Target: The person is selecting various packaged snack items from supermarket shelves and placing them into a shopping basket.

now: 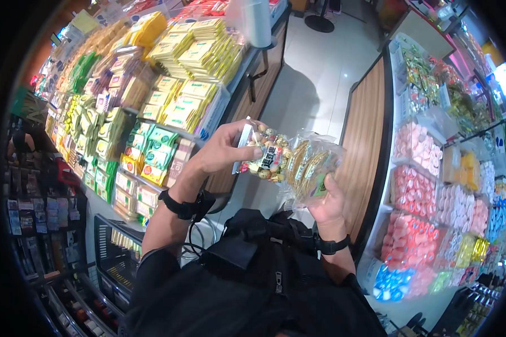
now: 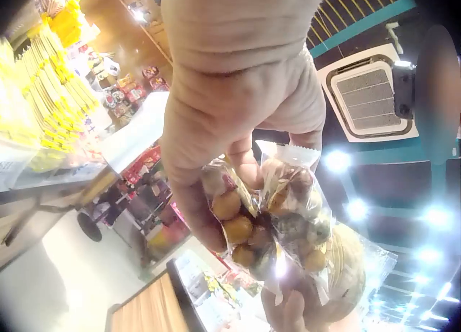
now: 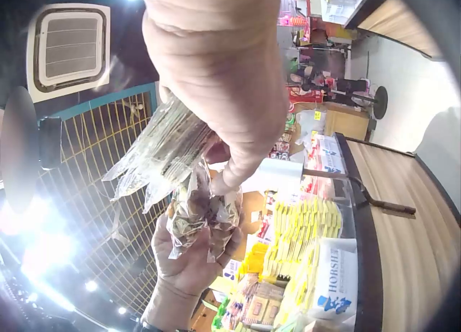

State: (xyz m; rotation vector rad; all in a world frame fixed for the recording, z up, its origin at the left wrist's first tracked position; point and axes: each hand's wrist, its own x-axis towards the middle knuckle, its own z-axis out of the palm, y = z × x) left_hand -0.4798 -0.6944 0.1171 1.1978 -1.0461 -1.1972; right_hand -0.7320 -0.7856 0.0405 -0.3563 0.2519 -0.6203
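Gripping a crinkly clear bag of sweets (image 1: 266,160) in the left hand (image 1: 222,149), thumb over the front, fingers curled behind. Round and lumpy inside, wrapped in shiny gold foil. Clutching a second clear bag (image 1: 312,168) from below with the right hand (image 1: 327,206), fingers wrapped round it, with flat golden discs packed in there on edge. Touching side by side, held up just left of the curved wooden counter (image 1: 365,151). Further left of that counter, flat yellow boxes (image 1: 199,53) in stacks.
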